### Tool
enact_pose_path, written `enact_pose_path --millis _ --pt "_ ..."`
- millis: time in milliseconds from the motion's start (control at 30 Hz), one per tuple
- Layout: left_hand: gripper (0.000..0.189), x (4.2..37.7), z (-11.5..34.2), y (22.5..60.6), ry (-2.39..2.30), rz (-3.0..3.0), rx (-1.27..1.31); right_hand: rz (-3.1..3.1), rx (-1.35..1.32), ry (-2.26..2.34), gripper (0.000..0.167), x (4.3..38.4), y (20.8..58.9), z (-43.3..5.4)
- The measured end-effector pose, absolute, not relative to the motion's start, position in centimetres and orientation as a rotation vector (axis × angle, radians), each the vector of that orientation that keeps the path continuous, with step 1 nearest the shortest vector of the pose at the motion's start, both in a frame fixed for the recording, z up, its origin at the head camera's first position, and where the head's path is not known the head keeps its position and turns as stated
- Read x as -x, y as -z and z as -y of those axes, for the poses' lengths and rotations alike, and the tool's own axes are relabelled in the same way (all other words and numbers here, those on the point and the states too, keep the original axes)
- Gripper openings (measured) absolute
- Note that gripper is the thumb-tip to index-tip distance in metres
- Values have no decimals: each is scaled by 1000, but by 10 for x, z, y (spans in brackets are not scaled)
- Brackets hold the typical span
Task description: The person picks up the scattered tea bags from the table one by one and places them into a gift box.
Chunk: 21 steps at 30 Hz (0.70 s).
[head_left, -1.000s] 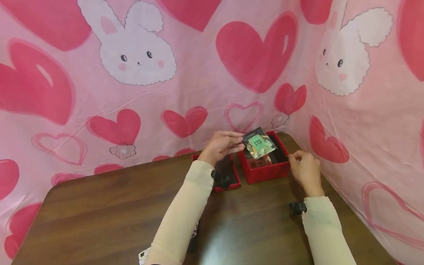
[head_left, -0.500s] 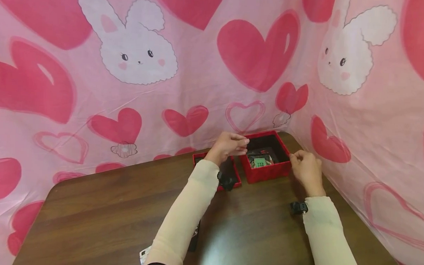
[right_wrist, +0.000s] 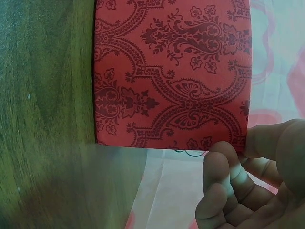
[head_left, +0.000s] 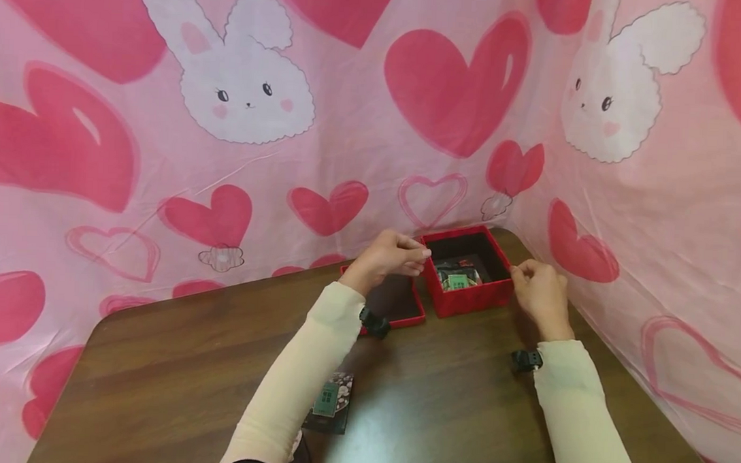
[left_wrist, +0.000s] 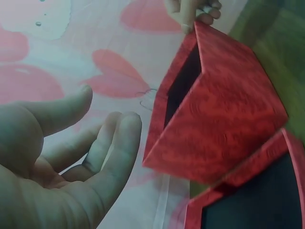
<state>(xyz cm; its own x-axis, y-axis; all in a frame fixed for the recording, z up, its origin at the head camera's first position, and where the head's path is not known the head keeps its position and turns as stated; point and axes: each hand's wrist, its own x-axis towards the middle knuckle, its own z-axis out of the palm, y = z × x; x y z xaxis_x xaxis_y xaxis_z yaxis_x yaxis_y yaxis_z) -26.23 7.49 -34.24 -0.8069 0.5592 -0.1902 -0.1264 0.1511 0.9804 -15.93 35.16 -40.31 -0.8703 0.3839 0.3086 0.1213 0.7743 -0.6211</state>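
A red patterned box (head_left: 475, 301) stands lidless at the back right of the table, with a dark inside. In it lies a black sachet with a green label (head_left: 457, 281), at the near left. My left hand (head_left: 389, 258) hovers by the box's left rim; in the left wrist view the left hand (left_wrist: 71, 186) holds nothing, its thumb apart from its bent fingers. My right hand (head_left: 541, 299) is at the box's right edge. In the right wrist view, the right hand (right_wrist: 259, 183) pinches the box's corner between thumb and fingers.
The red lid (head_left: 404, 321), dark inside, lies upturned left of the box, partly under my left hand. Nearer me, a green-labelled black sachet (head_left: 326, 401) is partly behind my left forearm, with another item below it. A pink heart-print cloth (head_left: 324, 148) hangs behind the wooden table (head_left: 176, 361).
A second ago my left hand held the green-labelled sachet above the box. It let go, and the sachet dropped inside. The left hand has since drawn slightly left; the right hand stays put.
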Motion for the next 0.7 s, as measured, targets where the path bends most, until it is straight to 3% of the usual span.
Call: enact_pose_path --millis 700 --pt "28 232 56 344 -1475 -2181 -475 2539 325 -826 25 160 402 -352"
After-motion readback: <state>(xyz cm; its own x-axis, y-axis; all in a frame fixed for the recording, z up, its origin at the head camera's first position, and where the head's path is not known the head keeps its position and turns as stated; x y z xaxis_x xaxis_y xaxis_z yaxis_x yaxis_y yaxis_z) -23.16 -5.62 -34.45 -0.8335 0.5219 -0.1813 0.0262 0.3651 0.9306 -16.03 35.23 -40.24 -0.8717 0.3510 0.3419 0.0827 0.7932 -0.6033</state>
